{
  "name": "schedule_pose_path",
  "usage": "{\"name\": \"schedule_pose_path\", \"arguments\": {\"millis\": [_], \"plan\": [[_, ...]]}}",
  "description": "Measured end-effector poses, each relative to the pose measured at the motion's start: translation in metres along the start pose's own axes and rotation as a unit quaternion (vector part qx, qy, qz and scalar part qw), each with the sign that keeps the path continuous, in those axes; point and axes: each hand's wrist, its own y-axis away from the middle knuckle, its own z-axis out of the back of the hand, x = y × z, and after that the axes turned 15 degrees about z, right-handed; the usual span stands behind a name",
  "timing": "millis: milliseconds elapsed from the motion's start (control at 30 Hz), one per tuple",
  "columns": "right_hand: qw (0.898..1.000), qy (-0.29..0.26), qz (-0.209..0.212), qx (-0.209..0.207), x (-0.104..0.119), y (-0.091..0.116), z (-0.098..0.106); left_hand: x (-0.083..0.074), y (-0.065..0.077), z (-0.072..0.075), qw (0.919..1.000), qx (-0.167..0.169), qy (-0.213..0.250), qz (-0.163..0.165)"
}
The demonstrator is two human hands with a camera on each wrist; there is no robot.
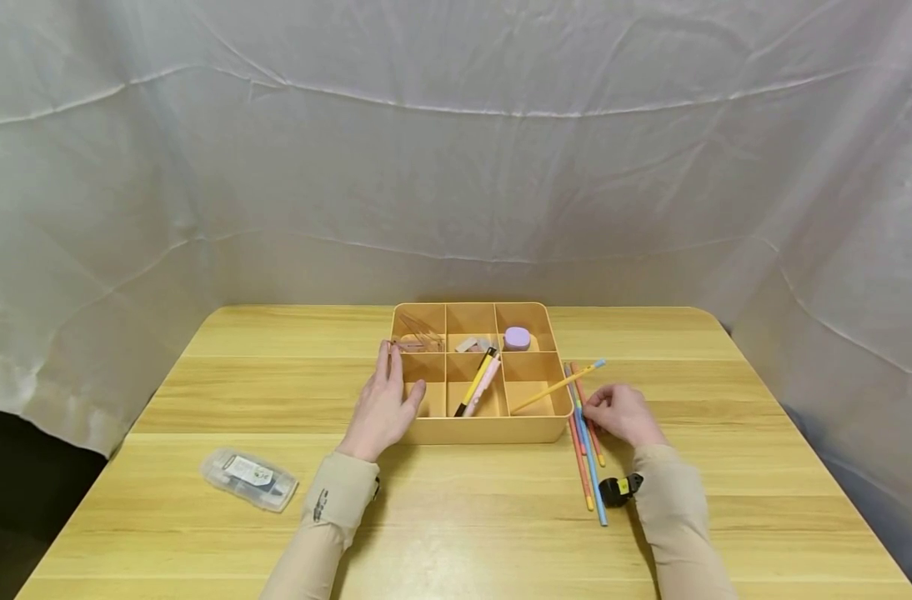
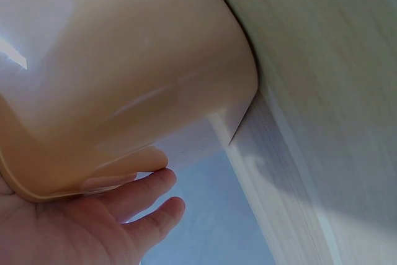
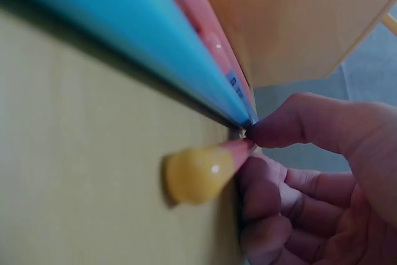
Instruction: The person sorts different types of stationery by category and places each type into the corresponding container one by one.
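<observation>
Pale, creased sheeting (image 1: 456,192) hangs beyond both hands and off to either side; under them, a light wood-grain table (image 1: 456,542), a bit glossy nearest the person. Orange box (image 1: 463,431), 6 compartments, sits between the hands. Left hand (image 1: 378,410) is spread, loose fingers resting against the box wall on its own side. Right hand (image 1: 623,412) is curled, thumb and forefinger apparently pinching a red pencil (image 1: 597,447) with a yellow end; other pencils, including a blue pencil (image 1: 593,475), lie just left of it, beside the box. Likely trouble: bunched this tightly, 2 could come up together, or the rest roll when 1 is lifted. Yellow pencil (image 1: 549,388) slants over the rim just ahead of the right hand, so a knuckle bump could tip it out. Black device (image 1: 615,492) at the right cuff, probably the wrist camera, might snag the pencils' near ends.
</observation>
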Motion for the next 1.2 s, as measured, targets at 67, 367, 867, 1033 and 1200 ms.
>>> {"name": "schedule_pose_path", "arguments": {"millis": [67, 367, 867, 1033, 1200], "plan": [[1.0, 0.011, -0.002, -0.005, 0.002, 0.0, -0.001, 0.0, 0.0, 0.0, 1.0, 0.0, -0.002, 0.0], [0.999, 0.042, -0.026, -0.011, 0.01, -0.001, -0.001, -0.001, 0.001, 0.0, 1.0, 0.0, 0.001, -0.003], [0.999, -0.004, -0.041, 0.022, 0.0, 0.0, 0.004, 0.0, 0.001, 0.0, 1.0, 0.007, 0.004, 0.0], [0.998, -0.024, -0.038, 0.032, -0.003, 0.0, 0.006, 0.0, 0.0, 0.0, 0.9999, 0.009, 0.007, 0.002], [0.997, -0.06, -0.032, 0.032, -0.007, 0.001, 0.007, 0.0, 0.001, 0.0, 1.0, 0.007, 0.006, 0.0]]}}
